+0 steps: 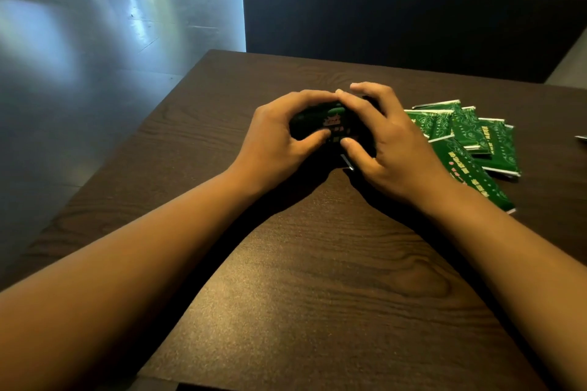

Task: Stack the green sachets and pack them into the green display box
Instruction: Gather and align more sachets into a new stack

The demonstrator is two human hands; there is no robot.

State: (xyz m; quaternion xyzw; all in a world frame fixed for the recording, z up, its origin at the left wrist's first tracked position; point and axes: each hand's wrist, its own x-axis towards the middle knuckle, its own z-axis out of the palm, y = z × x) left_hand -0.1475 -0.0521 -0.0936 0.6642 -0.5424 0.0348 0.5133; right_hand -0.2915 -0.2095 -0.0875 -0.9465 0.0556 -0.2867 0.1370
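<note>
On the dark wood-grain table (317, 295), a loose pile of green sachets (470, 140) lies just beside my right hand (390, 149). My left hand (279, 136) and right hand both curl around a small green stack (333, 125) at the table's middle, fingers over its top, thumbs on its near face.
</note>
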